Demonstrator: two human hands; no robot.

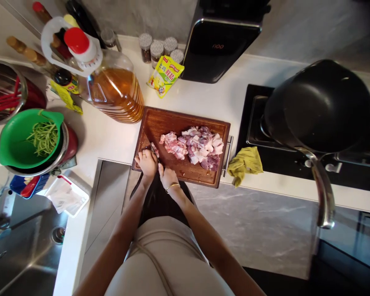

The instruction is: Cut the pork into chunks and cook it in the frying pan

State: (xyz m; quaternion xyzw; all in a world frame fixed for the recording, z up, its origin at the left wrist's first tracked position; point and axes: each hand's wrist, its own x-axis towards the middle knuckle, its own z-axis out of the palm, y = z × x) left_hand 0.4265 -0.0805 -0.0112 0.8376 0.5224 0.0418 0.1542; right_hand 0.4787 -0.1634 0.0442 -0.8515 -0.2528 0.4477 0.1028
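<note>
On the wooden cutting board (156, 119), my right hand (168, 179), with a bracelet at the wrist, is closed around the handle of a kitchen knife (151, 139). The dark blade points up and left across the board and is hard to make out against the wood. Close beside it, my left hand (146, 164) has its fingers curled down on a small piece of meat (154, 150), partly hidden by the fingers. A heap of cut raw meat chunks (203, 146), pink, white and purplish, lies on the board's right half.
A big oil jug (114, 90) stands left of the board. Behind are a yellow seasoning packet (165, 76) and spice jars (145, 47). A yellow cloth (246, 164) and a wok (320, 107) on the stove are right. A green colander (17, 139) and sink (27, 246) are left.
</note>
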